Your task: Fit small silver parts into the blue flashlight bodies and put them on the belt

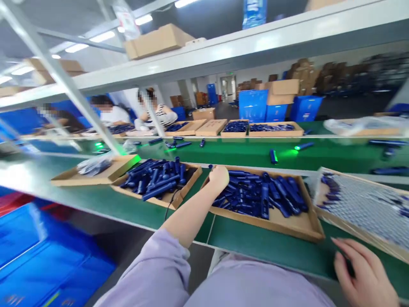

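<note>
My left hand (219,178) is closed over the left rear corner of a cardboard tray (315,226) with many blue plastic flashlight bodies (265,196) in it. A small dark blue end (210,166) shows just beyond the fist; whether the fingers hold it I cannot tell. Low at the right, my right hand (367,273) has its fingers stretched and apart over the bench edge, with nothing visible in it. Nearest to it are that tray's right corner and a plastic-wrapped tray of small silvery parts (367,209).
Left of centre stands a cardboard tray with blue flashlights (156,179), beside a box holding a clear bag (94,165). On the green conveyor belt (230,149) lie scattered flashlights, some glowing green. A shelf (223,49) spans overhead. Several people sit across the belt. Blue bins (47,256) stand lower left.
</note>
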Action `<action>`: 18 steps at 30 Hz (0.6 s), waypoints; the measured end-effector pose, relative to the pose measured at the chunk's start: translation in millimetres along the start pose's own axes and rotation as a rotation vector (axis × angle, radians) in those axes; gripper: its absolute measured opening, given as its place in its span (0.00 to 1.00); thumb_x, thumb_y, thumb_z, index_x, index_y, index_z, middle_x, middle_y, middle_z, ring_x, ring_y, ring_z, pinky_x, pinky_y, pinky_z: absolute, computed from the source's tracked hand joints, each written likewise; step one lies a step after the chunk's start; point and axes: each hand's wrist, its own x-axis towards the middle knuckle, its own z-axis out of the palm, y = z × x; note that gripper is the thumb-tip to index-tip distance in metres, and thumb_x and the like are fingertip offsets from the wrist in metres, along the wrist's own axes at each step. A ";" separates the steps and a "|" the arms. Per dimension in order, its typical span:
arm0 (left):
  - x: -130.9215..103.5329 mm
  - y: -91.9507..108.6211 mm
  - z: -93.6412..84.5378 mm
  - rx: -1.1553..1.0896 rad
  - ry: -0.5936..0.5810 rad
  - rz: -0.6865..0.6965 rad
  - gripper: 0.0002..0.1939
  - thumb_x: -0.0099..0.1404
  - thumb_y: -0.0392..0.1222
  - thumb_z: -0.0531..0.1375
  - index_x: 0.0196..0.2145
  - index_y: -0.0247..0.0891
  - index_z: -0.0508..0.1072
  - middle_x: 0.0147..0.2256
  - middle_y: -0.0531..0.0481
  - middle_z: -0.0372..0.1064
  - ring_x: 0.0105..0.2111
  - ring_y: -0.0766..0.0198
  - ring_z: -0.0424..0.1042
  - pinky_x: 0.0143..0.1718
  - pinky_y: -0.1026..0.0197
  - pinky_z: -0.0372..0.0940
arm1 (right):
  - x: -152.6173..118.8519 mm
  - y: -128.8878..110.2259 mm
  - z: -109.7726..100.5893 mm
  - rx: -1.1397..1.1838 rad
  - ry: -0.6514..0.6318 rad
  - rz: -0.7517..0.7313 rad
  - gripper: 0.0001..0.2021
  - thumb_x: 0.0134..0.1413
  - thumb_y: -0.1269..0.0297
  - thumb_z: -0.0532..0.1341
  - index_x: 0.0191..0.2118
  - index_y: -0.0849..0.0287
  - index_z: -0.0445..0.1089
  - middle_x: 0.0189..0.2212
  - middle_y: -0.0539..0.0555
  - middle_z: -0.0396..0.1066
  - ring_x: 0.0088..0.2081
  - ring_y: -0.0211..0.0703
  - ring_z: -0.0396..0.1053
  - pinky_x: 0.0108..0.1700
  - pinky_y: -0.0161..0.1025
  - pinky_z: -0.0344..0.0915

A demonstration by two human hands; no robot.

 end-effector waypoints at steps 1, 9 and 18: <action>-6.5 6.3 -7.8 -0.003 0.021 0.059 0.18 0.69 0.37 0.47 0.50 0.23 0.67 0.48 0.22 0.65 0.50 0.42 0.69 0.47 0.50 0.63 | 3.4 -8.2 -7.0 -0.009 0.010 0.015 0.12 0.59 0.61 0.56 0.48 0.55 0.66 0.45 0.61 0.68 0.45 0.57 0.70 0.46 0.56 0.69; -130.6 65.2 -24.5 -0.086 -0.205 1.133 0.09 0.66 0.43 0.54 0.44 0.42 0.65 0.39 0.46 0.72 0.39 0.55 0.73 0.37 0.60 0.62 | 34.0 -83.9 -55.7 0.337 -0.336 0.179 0.23 0.61 0.59 0.56 0.60 0.52 0.56 0.55 0.61 0.63 0.48 0.46 0.71 0.38 0.40 0.76; -142.6 86.1 1.2 -0.765 0.030 0.856 0.19 0.61 0.50 0.62 0.47 0.39 0.66 0.50 0.38 0.68 0.55 0.48 0.64 0.57 0.47 0.55 | 52.1 -101.9 -58.9 0.053 -0.069 0.175 0.16 0.63 0.58 0.55 0.54 0.54 0.64 0.41 0.56 0.73 0.31 0.42 0.72 0.36 0.42 0.74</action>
